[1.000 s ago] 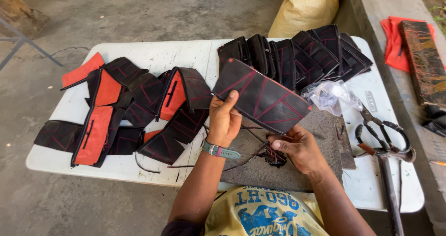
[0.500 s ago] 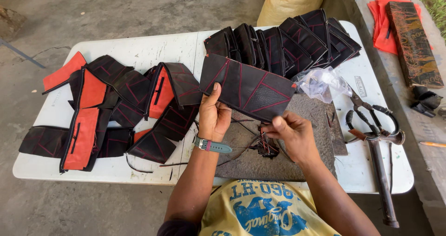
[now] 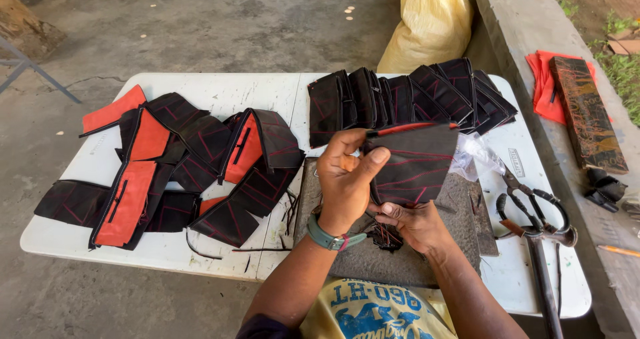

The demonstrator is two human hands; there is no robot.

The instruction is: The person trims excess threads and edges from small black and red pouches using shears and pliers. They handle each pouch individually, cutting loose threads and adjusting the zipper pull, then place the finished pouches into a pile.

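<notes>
My left hand (image 3: 350,179) grips the black pouch (image 3: 417,162) by its upper edge, thumb across the front, lifting it above the grey mat (image 3: 373,259) at the surface's near edge so its red stitching faces me; my right hand (image 3: 413,222) pinches its lower corner, steadying it.

Left hand (image 3: 350,179) grips the top edge of a black red-stitched pouch (image 3: 417,166), right hand (image 3: 417,222) pinching it from below. Finished pouches (image 3: 407,99) are stacked behind on the white table (image 3: 220,89), scissors (image 3: 530,209) just right.
</notes>
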